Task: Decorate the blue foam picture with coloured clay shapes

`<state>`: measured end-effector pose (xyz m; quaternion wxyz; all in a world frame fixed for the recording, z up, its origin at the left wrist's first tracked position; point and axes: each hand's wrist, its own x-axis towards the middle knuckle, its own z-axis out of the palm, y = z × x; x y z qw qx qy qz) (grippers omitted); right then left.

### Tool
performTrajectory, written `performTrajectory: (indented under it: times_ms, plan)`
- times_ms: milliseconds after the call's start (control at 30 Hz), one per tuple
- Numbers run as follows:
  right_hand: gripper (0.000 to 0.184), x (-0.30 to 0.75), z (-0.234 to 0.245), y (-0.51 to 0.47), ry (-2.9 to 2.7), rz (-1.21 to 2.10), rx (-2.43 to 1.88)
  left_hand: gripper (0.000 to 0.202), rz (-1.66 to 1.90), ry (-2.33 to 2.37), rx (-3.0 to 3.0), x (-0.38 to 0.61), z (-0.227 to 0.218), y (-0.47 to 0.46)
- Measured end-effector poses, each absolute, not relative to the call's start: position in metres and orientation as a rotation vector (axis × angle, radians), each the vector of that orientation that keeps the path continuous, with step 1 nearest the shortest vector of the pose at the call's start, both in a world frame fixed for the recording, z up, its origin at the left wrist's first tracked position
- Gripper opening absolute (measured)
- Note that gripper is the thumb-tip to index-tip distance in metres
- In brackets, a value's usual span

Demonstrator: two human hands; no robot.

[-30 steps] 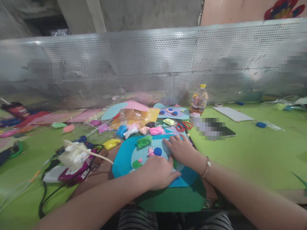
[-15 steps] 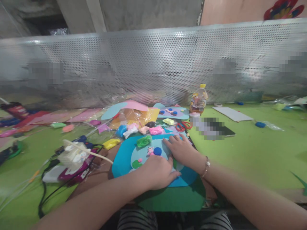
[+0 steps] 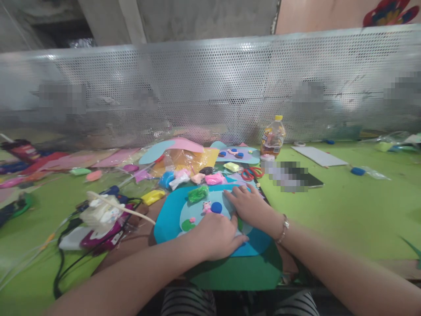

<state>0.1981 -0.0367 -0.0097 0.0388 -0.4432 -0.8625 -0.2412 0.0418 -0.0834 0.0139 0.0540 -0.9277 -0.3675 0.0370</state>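
The blue paper piece (image 3: 163, 224) lies directly under both hands, its pale blue panel (image 3: 188, 208) partly hidden by them. From where I stand, the left hand (image 3: 219, 235) is bent over the panel with its fingertips out of sight, so I can't tell whether it pinches anything; the right hand (image 3: 248, 204) rests flat beside it, fingers loose, gripping nothing. Just beyond the left knuckles sit a pink clay figure (image 3: 206, 208) and a blue clay ball (image 3: 216, 207); if that hand slid forward, it could squash or smear them. A green packet (image 3: 198, 194) lies past those and might get dragged across the panel. Left of the grip, a pale cable (image 3: 143, 215) reaches the paper's edge, where a tug could shift the work. Farther out, ahead of the right fingers, are red-handled scissors (image 3: 252, 174), then a bottle (image 3: 273, 137).
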Motion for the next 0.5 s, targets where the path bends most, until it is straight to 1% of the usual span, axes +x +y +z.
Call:
performTrajectory:
  times_ms: [500]
  plan:
    - [0.046,0.1979,-0.0119,-0.0355,-2.627,-0.752,-1.346,0.057,0.13,-1.129,-2.813,0.0426,0.0147,-0.0843]
